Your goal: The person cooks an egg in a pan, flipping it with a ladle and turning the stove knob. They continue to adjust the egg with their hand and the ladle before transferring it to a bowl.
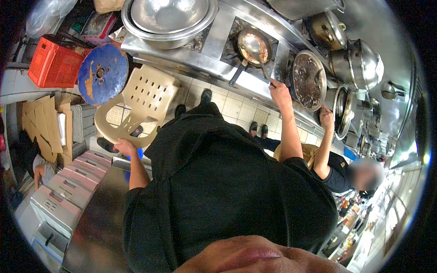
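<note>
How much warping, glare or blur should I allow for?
Head view: strong fisheye warping with black corners; bright reflections on the steel bowl; glare at far right; the co-worker's face blurred out; right hand and chair fairly clear.

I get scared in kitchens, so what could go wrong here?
The pan has an unheld handle pointing outward, so a bump might tip it. The right hand holds a utensil in the pan; food could spill. The left hand is on the chair, which might shift if leaned on.
</note>
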The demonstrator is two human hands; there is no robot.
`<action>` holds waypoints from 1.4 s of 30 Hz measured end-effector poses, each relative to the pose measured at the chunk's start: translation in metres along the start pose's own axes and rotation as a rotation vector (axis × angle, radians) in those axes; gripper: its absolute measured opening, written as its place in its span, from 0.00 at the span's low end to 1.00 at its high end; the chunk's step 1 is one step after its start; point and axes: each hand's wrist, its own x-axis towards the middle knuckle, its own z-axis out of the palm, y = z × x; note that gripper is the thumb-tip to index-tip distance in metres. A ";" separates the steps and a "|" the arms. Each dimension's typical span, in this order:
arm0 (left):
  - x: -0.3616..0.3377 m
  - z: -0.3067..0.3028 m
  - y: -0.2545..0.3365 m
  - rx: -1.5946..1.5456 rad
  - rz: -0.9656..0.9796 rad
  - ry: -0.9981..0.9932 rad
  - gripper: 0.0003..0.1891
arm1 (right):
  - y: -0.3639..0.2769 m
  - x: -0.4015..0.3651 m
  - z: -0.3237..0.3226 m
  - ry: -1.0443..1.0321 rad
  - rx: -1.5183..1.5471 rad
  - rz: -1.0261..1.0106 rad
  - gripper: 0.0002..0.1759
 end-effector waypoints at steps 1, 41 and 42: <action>-0.002 -0.001 0.002 -0.007 0.008 0.006 0.26 | 0.001 0.001 0.001 0.000 0.000 0.000 0.24; 0.002 0.002 0.001 0.009 -0.022 0.018 0.24 | 0.009 0.006 0.006 0.012 0.006 -0.026 0.24; 0.001 0.002 0.001 0.007 -0.016 0.016 0.25 | 0.009 0.006 0.006 0.020 0.000 -0.033 0.24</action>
